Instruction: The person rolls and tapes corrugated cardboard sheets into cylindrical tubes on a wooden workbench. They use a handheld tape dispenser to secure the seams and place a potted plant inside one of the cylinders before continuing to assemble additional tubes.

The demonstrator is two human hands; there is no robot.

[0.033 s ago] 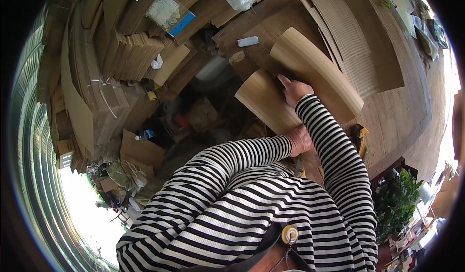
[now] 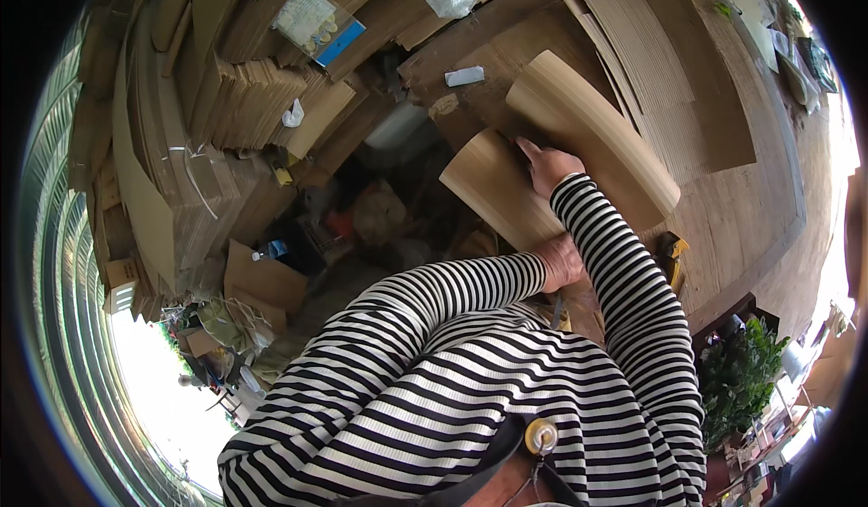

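Observation:
A brown cardboard sheet [image 2: 597,136] lies on the wooden table, its two sides curving upward with a valley between them. In that valley rests my right hand [image 2: 553,171], its index finger stretched out along the cardboard. The other fingers of that hand are partly hidden. My left hand [image 2: 562,261] is at the near end of the sheet, beside the left curved side. My right forearm crosses over it and covers its fingers, so its grip does not show.
Flat cardboard sheets [image 2: 669,82] are stacked at the far right of the table [image 2: 741,227]. A yellow and black tool [image 2: 671,258] lies right of my right forearm. A white paper piece [image 2: 465,76] lies beyond the sheet. Cardboard bundles [image 2: 253,105] stand at the left.

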